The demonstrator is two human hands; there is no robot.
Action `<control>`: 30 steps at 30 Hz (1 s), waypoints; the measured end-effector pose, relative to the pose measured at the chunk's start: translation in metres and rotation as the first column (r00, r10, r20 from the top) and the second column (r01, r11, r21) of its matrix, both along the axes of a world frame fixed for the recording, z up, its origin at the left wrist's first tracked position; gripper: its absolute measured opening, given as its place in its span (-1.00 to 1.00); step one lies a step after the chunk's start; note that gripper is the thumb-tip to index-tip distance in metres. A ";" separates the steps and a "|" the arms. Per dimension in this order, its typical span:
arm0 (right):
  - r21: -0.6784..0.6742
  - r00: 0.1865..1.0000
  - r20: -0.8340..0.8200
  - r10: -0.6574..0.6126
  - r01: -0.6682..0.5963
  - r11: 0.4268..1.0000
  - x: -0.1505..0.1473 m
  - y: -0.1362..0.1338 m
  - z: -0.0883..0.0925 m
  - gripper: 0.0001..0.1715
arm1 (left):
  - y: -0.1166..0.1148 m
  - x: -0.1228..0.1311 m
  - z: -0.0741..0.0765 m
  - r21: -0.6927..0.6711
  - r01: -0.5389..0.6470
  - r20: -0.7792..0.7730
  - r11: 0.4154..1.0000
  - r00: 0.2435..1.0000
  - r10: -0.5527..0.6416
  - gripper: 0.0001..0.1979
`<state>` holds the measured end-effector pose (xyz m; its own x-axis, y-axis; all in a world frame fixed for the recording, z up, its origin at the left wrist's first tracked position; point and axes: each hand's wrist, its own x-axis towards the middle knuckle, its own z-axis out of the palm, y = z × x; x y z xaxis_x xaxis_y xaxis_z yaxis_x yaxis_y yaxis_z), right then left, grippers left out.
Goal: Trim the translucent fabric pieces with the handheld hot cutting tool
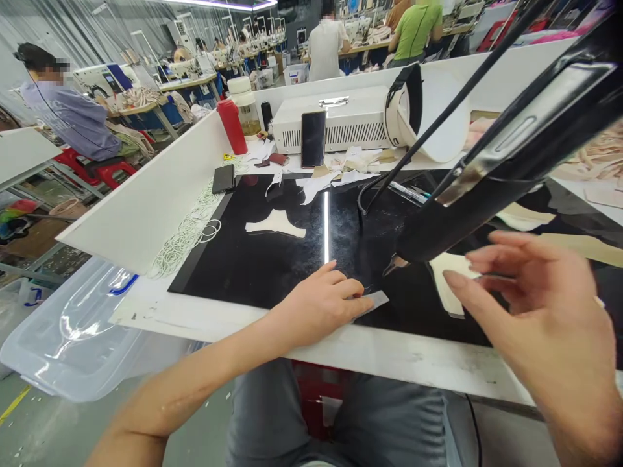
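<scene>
My left hand (324, 303) rests palm down near the front edge of the black work surface (233, 272). Its fingers are bent onto a small greyish strip (378, 300), whose end sticks out past them. To the right, my right hand (545, 305) hovers with curled fingers and the thumb apart. Just beyond its fingertips is a cream fabric piece (450, 292); whether they touch it I cannot tell. Between the hands, a thick black arm-like device (457, 214) slants down to a metal tip (395, 264). A second cream piece (276, 223) lies flat to the left.
A tangle of pale green loops (187, 240) borders the left side, near a black wallet-like object (224, 179). Behind stand a red bottle (232, 126), a phone (313, 139) and a vented white box (360, 120). Paper scraps (335, 181) lie before them. Several people work at sewing tables beyond.
</scene>
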<state>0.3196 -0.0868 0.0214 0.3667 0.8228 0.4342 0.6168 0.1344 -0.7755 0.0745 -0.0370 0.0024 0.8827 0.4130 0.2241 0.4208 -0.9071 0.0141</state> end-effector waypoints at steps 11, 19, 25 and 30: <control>0.460 0.837 -0.233 0.495 -0.354 0.814 -0.035 0.080 0.052 -0.52 | 0.004 0.005 -0.004 -0.011 -0.003 0.038 1.000 0.999 0.003 -0.68; 0.538 0.748 -0.444 0.493 -0.218 0.814 -0.055 0.055 0.048 -0.44 | 0.005 0.005 0.002 -0.065 0.004 0.016 0.998 1.000 -0.003 -0.66; 0.518 0.685 -0.546 0.482 -0.176 0.837 -0.065 0.040 0.040 -0.37 | 0.006 0.004 0.004 -0.106 0.010 0.027 0.994 1.000 -0.007 -0.66; 0.516 0.724 -0.512 0.461 -0.170 0.840 -0.067 0.043 0.038 -0.43 | 0.006 0.004 0.005 -0.125 0.012 0.034 0.992 0.999 -0.008 -0.67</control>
